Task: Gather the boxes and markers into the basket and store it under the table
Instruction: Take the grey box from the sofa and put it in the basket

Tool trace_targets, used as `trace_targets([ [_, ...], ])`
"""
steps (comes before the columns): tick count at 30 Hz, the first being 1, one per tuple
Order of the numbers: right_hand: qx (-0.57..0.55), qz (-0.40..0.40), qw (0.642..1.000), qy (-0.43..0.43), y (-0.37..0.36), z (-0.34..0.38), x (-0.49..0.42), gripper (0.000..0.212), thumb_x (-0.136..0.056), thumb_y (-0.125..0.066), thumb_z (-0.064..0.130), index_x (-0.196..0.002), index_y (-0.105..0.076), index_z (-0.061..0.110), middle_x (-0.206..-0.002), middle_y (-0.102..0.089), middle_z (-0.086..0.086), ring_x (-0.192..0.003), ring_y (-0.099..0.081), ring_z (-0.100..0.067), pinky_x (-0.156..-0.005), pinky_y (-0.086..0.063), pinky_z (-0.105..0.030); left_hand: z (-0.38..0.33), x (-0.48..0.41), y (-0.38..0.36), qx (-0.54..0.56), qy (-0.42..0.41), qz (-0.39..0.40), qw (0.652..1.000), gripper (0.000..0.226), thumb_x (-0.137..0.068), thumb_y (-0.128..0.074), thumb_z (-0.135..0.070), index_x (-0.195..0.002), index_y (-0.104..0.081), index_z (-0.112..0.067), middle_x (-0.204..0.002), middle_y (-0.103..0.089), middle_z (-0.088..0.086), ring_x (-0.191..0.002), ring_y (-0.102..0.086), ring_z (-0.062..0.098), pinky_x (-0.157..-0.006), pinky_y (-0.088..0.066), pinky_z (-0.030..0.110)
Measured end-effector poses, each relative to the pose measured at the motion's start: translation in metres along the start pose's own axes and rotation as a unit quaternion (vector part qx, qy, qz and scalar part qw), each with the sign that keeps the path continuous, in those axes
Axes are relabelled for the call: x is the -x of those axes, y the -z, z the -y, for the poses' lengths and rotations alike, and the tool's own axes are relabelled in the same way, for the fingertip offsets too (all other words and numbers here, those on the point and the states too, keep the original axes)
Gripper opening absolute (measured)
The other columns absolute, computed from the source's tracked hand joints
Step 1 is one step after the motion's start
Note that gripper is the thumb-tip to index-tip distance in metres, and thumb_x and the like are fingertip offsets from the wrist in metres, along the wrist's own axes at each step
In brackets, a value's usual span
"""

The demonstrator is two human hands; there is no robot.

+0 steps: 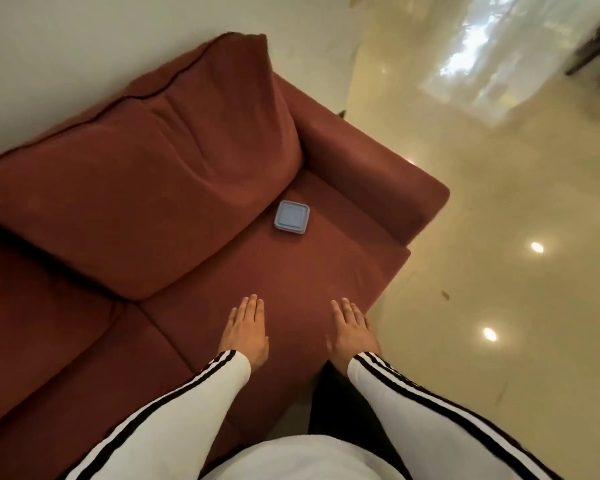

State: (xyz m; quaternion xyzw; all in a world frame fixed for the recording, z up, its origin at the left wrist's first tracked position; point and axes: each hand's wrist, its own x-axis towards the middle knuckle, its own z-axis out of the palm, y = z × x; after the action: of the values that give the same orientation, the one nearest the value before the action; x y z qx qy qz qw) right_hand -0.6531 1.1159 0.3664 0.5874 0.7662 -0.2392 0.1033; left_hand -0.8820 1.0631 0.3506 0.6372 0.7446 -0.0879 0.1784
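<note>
A small square box with a pale blue lid (pixel 291 216) lies flat on the seat of a dark red sofa (pixel 302 268), close to the back cushion and the right armrest. My left hand (pixel 245 332) and my right hand (pixel 351 329) hover palm down over the front of the seat, fingers stretched out and empty, well short of the box. White sleeves with black stripes cover both arms. No basket, marker or table shows in this view.
A large back cushion (pixel 146 188) leans behind the seat on the left. The sofa's right armrest (pixel 378 178) borders the box. Glossy cream floor (pixel 499 271) spreads to the right, and a white wall (pixel 84 46) stands behind the sofa.
</note>
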Motion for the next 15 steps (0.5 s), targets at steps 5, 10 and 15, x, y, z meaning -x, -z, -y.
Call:
trace_targets([
  [5,0.044,0.069,0.993,0.085,0.049,-0.017,-0.104,0.083,-0.091,-0.05,0.041,-0.157,-0.003,0.026,-0.166,-0.005,-0.003,-0.151,-0.006,-0.022,-0.122,-0.01,-0.044,-0.025,-0.051,0.02,0.043,0.099,0.032,0.994,0.078,-0.094,-0.044,-0.039,-0.154,-0.003,-0.009,-0.163,0.0,0.007,-0.15,0.002,0.023,-0.121,-0.006,0.039],
  [10,0.08,0.093,0.981,0.151,0.08,-0.018,-0.211,0.081,-0.091,-0.051,0.038,-0.157,-0.006,0.024,-0.165,-0.01,-0.005,-0.15,-0.011,-0.024,-0.121,-0.013,-0.045,-0.032,-0.112,0.032,0.078,0.167,0.052,0.981,0.079,-0.093,-0.045,-0.039,-0.153,-0.004,-0.009,-0.163,-0.002,0.008,-0.15,-0.001,0.024,-0.121,-0.009,0.041],
  [15,0.11,0.123,0.968,0.188,0.076,-0.001,-0.33,0.09,-0.087,-0.061,0.037,-0.157,-0.006,0.023,-0.165,-0.009,-0.008,-0.151,-0.007,-0.027,-0.122,-0.012,-0.046,-0.02,-0.188,0.01,0.089,0.192,0.062,0.975,0.083,-0.09,-0.051,-0.039,-0.153,-0.007,-0.008,-0.162,-0.008,0.009,-0.149,-0.006,0.025,-0.121,-0.014,0.041],
])
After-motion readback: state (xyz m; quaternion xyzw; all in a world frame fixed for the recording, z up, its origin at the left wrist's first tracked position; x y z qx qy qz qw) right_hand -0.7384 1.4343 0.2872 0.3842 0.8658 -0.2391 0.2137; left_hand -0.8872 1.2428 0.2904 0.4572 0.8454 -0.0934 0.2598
